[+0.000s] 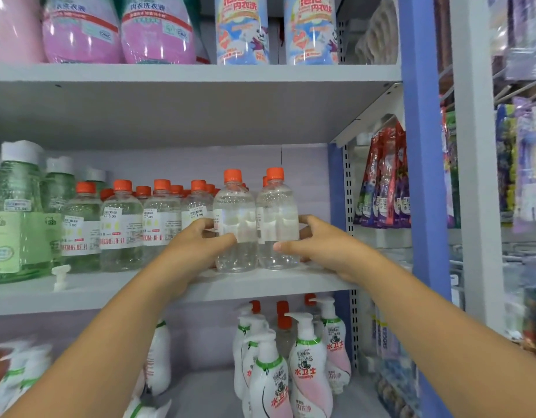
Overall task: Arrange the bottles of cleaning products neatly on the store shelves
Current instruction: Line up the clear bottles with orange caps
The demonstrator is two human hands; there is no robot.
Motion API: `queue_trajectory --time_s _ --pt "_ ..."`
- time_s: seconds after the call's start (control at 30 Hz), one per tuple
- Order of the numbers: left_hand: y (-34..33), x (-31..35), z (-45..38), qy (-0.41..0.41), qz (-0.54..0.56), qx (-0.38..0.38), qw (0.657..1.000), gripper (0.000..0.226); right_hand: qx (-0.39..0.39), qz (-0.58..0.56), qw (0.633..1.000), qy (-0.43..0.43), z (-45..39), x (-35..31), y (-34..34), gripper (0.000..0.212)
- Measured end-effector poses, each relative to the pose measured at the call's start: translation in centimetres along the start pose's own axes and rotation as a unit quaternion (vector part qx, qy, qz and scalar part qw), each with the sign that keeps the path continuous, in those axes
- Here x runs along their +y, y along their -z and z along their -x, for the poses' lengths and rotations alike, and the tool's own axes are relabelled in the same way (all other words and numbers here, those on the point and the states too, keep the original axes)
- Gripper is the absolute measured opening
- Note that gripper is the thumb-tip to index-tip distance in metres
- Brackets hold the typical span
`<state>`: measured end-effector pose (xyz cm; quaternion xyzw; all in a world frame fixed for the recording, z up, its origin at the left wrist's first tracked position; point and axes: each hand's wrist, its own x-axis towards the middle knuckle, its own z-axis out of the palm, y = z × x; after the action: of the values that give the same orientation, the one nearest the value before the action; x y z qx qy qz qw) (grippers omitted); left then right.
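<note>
1. Bottles of clear liquid with orange caps stand in rows on the middle shelf (260,285), filling it from centre-left to near the right end.
2. Left hand (200,241) grips the left clear bottle (235,224) at the shelf's front edge, thumb curled across its front and fingers round its left side.
3. Right hand (318,239) grips the right clear bottle (277,218), thumb on its front low down, fingers wrapped behind its right side.
4. Both held bottles stand upright, touching each other, with their bases on the shelf.
5. Row of labelled clear bottles (122,224) runs to the left of them, price stickers facing out.
6. Green bottles with white caps (18,212) stand at the far left of the same shelf; a loose white pump part (60,276) lies in front of them.
7. Pink bottles (119,34) and blue printed bottles (242,31) stand on the shelf above.
8. White pump bottles (309,366) with pink labels stand on the shelf below.
9. Hanging packets (384,182) fill the neighbouring bay to the right.
</note>
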<state>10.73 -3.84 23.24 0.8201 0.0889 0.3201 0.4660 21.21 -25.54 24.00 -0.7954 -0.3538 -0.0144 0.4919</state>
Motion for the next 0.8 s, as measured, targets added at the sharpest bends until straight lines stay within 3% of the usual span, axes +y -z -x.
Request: queue_trajectory --time_s 0.07,0.13,0.17,0.27,0.43,0.57,0.73,0.8 --pt "-0.1 0.2 0.4 -0.004 -0.021 0.002 1.000 0.056 0.001 0.000 1.000 0.005 0.1 0.0 0.0 0.085" --pt "-0.2 0.4 0.7 -0.004 -0.040 -0.001 0.999 0.078 -0.012 0.003 1.000 0.005 0.2 0.0 -0.1 0.073" --pt "-0.3 0.4 0.7 -0.002 -0.045 -0.003 0.999 0.079 -0.011 0.005 1.000 0.004 0.1 0.0 -0.1 0.070" --pt "-0.1 0.7 0.9 0.002 -0.032 -0.009 0.999 0.053 0.012 0.010 1.000 0.005 -0.2 0.1 -0.2 0.077" --pt "0.2 0.6 0.7 0.006 -0.003 -0.009 1.000 0.071 0.020 0.044 0.999 0.008 -0.5 0.2 -0.7 0.091" --pt "-0.1 0.4 0.7 -0.005 -0.017 0.001 1.000 0.045 0.014 0.001 1.000 0.004 -0.2 -0.2 -0.3 0.078" --pt "-0.3 0.7 1.1 -0.010 -0.024 0.013 1.000 0.066 0.016 0.021 1.000 -0.012 -0.3 -0.3 -0.4 0.103" --pt "-0.5 0.8 1.2 -0.015 -0.031 0.019 0.999 0.076 0.027 0.034 0.999 -0.007 -0.3 -0.2 -0.8 0.093"
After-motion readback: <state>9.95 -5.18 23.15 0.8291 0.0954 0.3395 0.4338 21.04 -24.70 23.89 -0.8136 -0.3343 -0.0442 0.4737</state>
